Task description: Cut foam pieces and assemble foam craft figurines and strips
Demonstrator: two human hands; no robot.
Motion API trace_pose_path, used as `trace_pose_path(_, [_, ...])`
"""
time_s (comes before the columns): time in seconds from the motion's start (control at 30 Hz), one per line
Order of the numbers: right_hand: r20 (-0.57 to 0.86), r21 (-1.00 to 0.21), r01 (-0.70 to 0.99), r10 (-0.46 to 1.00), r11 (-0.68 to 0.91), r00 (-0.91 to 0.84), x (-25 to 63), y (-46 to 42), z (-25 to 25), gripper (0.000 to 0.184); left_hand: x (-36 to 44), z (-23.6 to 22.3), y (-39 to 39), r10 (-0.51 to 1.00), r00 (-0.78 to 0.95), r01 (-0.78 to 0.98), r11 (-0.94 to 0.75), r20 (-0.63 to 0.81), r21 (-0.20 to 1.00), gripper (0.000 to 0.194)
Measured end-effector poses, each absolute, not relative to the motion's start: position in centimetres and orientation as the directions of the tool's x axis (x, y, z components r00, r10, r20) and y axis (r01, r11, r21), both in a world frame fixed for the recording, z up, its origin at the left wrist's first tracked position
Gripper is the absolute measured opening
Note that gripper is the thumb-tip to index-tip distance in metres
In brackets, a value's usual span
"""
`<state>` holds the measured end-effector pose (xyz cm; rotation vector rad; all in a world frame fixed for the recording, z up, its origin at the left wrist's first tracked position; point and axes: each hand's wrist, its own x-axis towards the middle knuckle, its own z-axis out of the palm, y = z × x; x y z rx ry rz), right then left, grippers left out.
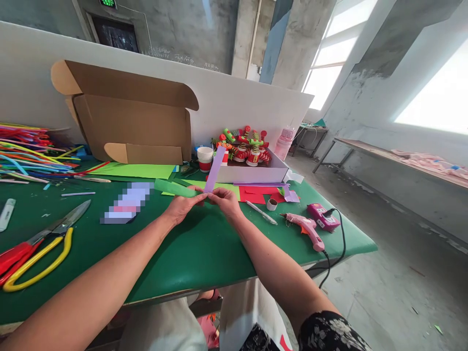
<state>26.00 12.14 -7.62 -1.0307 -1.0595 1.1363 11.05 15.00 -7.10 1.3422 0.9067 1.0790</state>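
Both hands meet over the green tabletop, fingertips pinched close together. My left hand (185, 205) is closed on a green paper strip (174, 188), which sticks out to the left. A purple paper strip (215, 170) rises from between the fingertips, and my right hand (224, 199) pinches its lower end. The two strips meet at an angle; fingers hide how they join. Just right of my right hand lie a white pen (262, 213) and a small paper ring (271, 204). Behind the hands are red paper pieces (252, 194) and light green sheets (139, 170).
A pink glue gun (306, 230) with a trailing cord lies at right by a magenta box (323, 217). Large scissors (47, 243) lie at left. Behind stand an open cardboard box (135, 122), paper cups (205, 159), a tray (252, 174) of figures and bundled pipe cleaners (32, 156).
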Motion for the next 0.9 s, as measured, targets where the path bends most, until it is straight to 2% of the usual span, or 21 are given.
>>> trace_pose_path(0.13, [0.097, -0.977, -0.185, 0.993, 0.107, 0.062, 25.7, 11.95, -7.7, 0.035, 11.14, -6.93, 15.07, 0.959, 0.243, -0.11, -0.122, 0.145, 0.986, 0.045])
trace_pose_path(0.3, [0.068, -0.966, -0.245, 0.994, 0.087, 0.085, 25.73, 12.22, -8.0, 0.044, 11.26, -6.97, 15.1, 0.961, 0.249, -0.093, -0.097, 0.117, 0.991, 0.046])
trace_pose_path(0.53, [0.039, -0.959, -0.28, 0.999, 0.044, 0.023, 26.05, 12.64, -8.45, 0.044, 10.85, -6.85, 14.87, 0.951, 0.206, 0.13, -0.261, 0.232, 0.956, 0.034])
trace_pose_path(0.6, [0.047, -0.956, -0.289, 0.999, 0.052, 0.023, 25.94, 12.59, -8.39, 0.046, 10.89, -6.79, 14.84, 0.962, 0.197, 0.095, -0.212, 0.191, 0.973, 0.036])
trace_pose_path(0.77, [0.042, -0.947, -0.317, 0.998, 0.053, 0.042, 25.88, 12.4, -8.16, 0.045, 11.3, -6.67, 14.78, 0.974, 0.22, -0.202, -0.006, 0.051, 0.979, 0.048])
trace_pose_path(0.9, [0.023, -0.953, -0.301, 0.999, 0.036, 0.045, 26.04, 12.32, -8.12, 0.041, 11.33, -6.82, 14.8, 0.952, 0.3, -0.224, 0.003, 0.066, 0.975, 0.047])
